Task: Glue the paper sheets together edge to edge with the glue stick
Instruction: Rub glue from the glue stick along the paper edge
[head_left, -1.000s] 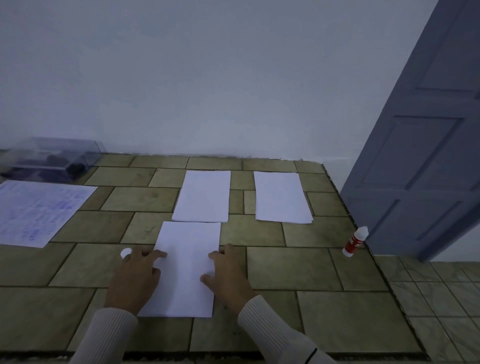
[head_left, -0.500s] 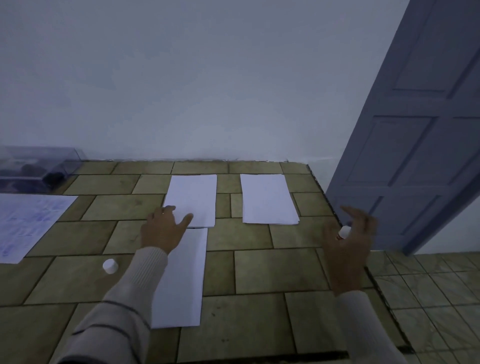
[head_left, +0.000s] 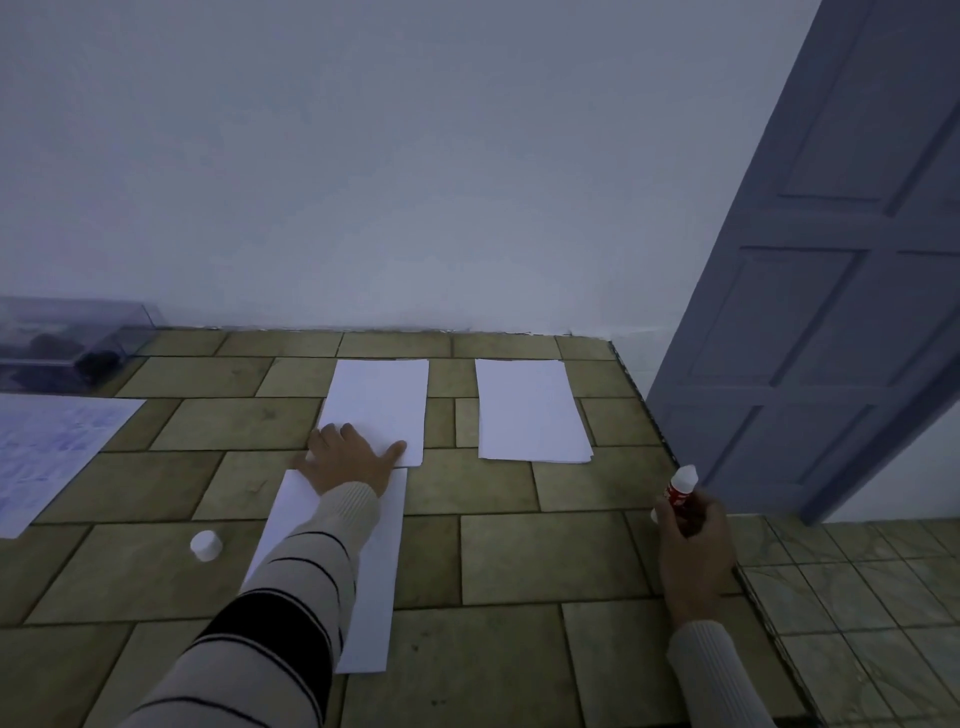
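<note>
Two hands: the left hand (head_left: 348, 460) lies flat with fingers spread; the right hand (head_left: 693, 540) curls its fingers round the glue stick (head_left: 680, 486).
Left hand position: over the line where the near sheet (head_left: 374, 571) meets the far sheet (head_left: 379, 400), touching both.
Glue stick: held upright, white tip up, at the right edge of the tiled counter (head_left: 519, 556), well apart from both sheets.
Cap: a small white cap (head_left: 206, 545) stands just left of the near sheet.
Other paper: a white stack (head_left: 527, 410) lies right of the far sheet; a printed sheet (head_left: 52, 447) lies far left.
Change: a second ago both hands rested on the near sheet and the glue stick lay on the counter; now the right hand has lifted it and the left has moved forward to the seam.
Meaning for the task: the sheets appear lined up and held; gluing the edge looks like the next step, once the stick crosses to the seam.
</note>
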